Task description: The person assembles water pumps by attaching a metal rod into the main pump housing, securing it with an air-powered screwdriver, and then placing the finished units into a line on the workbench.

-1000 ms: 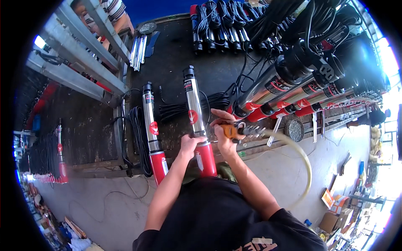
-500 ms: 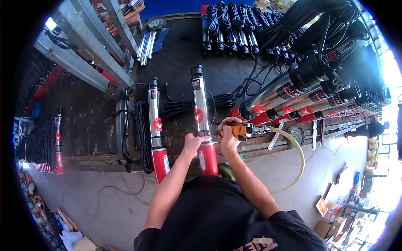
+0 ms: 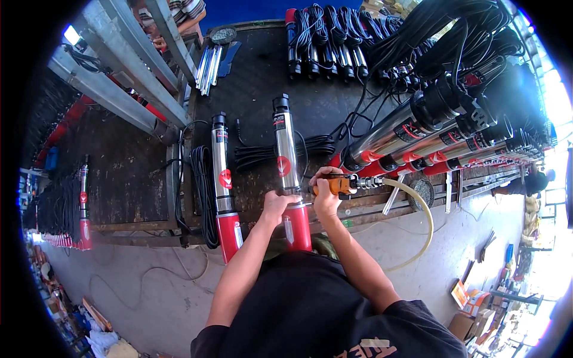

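A long steel pump (image 3: 287, 156) with a red lower end and black top lies on the dark workbench (image 3: 256, 71) in front of me. My left hand (image 3: 277, 204) grips it where the steel body meets the red part. My right hand (image 3: 326, 194) holds an orange air tool (image 3: 342, 185) against the pump's side; a pale hose (image 3: 421, 222) loops away from the tool to the right. A second pump of the same kind (image 3: 222, 179) lies parallel to the left, beside a coil of black cable (image 3: 200, 185).
A row of steel and red pumps (image 3: 418, 140) with black cables is stacked at the right. Bundles of black-cabled parts (image 3: 334, 42) line the bench's far edge. Grey metal beams (image 3: 119, 71) cross the upper left. Another person (image 3: 179, 12) sits at the far side. Cardboard boxes (image 3: 471, 310) lie on the floor.
The view has shifted, so the bench sits lower in the picture. Both hands stay on the pump and the orange tool in the same grip.
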Demonstrator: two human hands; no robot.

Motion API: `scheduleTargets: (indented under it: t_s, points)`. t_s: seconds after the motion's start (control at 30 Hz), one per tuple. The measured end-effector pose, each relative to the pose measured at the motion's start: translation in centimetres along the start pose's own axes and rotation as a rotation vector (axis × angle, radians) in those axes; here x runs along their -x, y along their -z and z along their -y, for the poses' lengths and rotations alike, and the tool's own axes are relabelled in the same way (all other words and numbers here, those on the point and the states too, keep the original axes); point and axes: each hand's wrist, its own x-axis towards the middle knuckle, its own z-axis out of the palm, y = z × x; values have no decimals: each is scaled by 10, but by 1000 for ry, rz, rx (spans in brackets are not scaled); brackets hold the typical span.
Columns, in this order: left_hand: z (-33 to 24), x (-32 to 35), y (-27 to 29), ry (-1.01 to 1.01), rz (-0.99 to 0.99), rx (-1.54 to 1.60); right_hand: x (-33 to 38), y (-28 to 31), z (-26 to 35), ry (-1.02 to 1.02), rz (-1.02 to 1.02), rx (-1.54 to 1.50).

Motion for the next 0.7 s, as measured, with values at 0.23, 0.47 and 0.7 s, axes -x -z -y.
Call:
scheduleTargets:
  t_s: [0.23, 0.47, 0.7]
  points:
    - [3, -4, 3, -21, -10, -19, -1, -1, 0, 6, -16, 25]
    - [3, -3, 2, -22, -5, 15, 1, 1, -7, 7, -27, 14]
    - [-3, 5, -3, -25, -24, 9, 2, 1, -6, 11, 5, 13]
